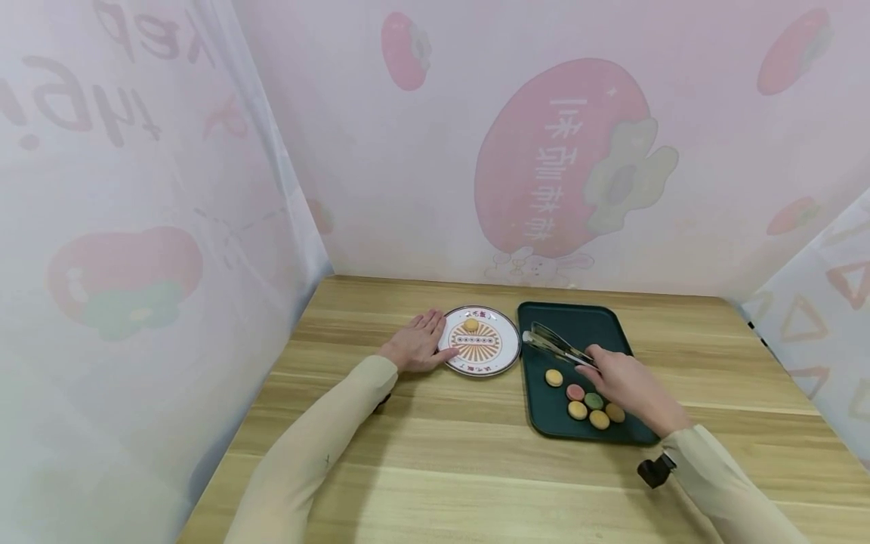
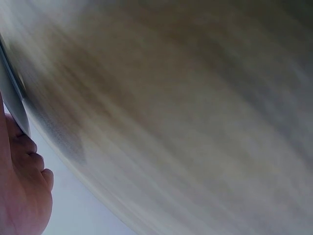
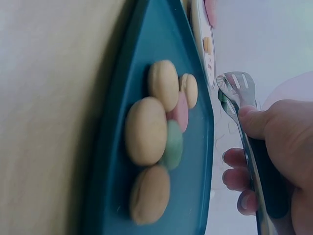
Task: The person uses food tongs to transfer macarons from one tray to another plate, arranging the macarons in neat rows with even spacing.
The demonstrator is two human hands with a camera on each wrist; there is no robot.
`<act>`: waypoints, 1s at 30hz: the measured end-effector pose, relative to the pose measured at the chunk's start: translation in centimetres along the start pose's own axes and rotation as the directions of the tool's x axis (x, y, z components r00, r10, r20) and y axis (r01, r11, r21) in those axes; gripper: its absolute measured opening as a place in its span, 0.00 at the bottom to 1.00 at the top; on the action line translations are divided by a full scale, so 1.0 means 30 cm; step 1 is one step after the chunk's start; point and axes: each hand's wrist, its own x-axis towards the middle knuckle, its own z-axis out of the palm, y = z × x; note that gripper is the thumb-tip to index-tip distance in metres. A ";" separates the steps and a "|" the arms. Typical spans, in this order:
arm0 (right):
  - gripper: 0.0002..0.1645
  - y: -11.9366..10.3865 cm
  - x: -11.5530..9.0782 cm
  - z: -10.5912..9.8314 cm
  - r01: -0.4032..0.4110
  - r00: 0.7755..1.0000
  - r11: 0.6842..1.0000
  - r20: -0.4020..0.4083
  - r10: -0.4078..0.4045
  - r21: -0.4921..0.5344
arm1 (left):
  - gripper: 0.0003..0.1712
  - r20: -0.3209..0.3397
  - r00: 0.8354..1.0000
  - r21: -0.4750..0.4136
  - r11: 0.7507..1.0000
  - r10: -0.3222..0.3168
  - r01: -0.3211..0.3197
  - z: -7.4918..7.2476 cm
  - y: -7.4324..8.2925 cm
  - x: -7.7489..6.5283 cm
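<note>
My left hand (image 1: 420,344) lies with straight fingers at the left rim of a round white plate (image 1: 504,344) with a red and orange print. One yellow macaron (image 1: 470,324) sits on the upper part of that plate. In my right hand (image 1: 628,384) I hold metal tongs (image 3: 244,122) with dark grip panels, the thumb on one arm and the fingers around the other. Their tips hover over the left side of a dark green tray (image 1: 574,319), near the plate. A pink macaron (image 1: 575,392), a green macaron (image 1: 593,401), a brown macaron (image 3: 150,195) and several yellow macarons (image 1: 577,410) rest on the tray.
Plate and tray stand side by side on a wooden table (image 1: 435,453). Printed pale pink cloth (image 1: 381,181) hangs behind the table's back edge, and more cloth (image 1: 136,332) closes off the left side. A black wrist device (image 1: 655,471) is below my right sleeve.
</note>
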 end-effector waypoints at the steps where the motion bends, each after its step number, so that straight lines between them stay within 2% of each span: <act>1: 0.13 -0.005 0.009 -0.001 0.003 1.000 1.000 0.007 -0.003 0.002 | 0.54 0.001 1.000 0.002 1.000 -0.001 0.001 0.000 0.000 0.001; 12: 0.13 -0.036 0.105 0.026 0.015 1.000 1.000 0.016 -0.015 0.005 | 0.55 0.001 1.000 0.007 1.000 -0.002 0.002 0.003 0.001 0.007; 30: 0.14 -0.109 0.204 0.057 0.036 0.999 0.999 0.029 -0.035 -0.016 | 0.54 -0.008 1.000 0.018 1.000 0.019 -0.019 0.002 -0.001 -0.005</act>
